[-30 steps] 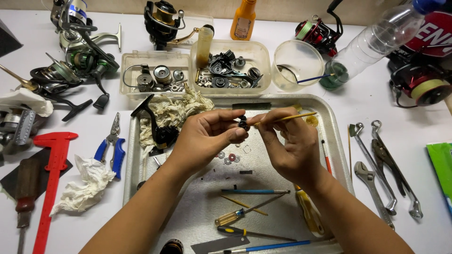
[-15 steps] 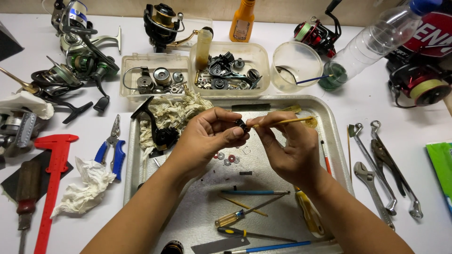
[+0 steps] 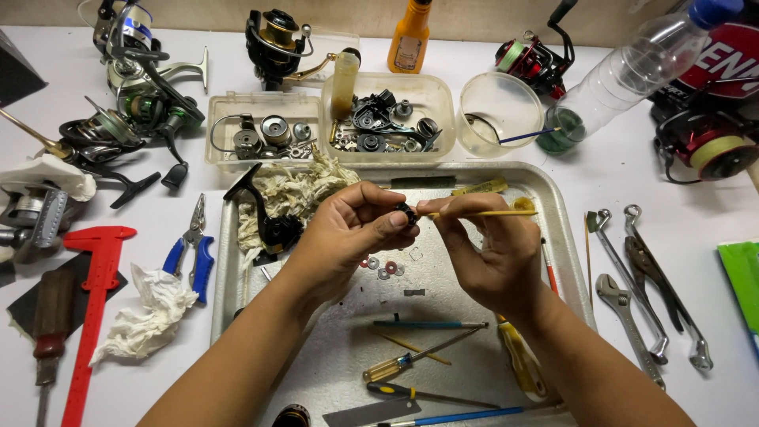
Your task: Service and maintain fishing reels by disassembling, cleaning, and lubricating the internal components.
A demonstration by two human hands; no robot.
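Your left hand (image 3: pixel 348 237) holds a small dark reel part (image 3: pixel 406 212) above the metal tray (image 3: pixel 553 237), with the fingers pinching it between thumb and fingertips. Your right hand (image 3: pixel 486 249) has its fingers pressed together around a thin yellow stick (image 3: pixel 494 213), and the tip of the stick touches the part. Below the hands, small washers (image 3: pixel 383 269) lie on the tray, and several screwdrivers (image 3: pixel 411 364) rest nearer to you.

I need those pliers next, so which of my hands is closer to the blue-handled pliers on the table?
Left. Your left hand is over the tray, on the side toward the blue-handled pliers, which lie beyond the tray's left edge. Your right hand is farther right, holding a thin yellow stick.
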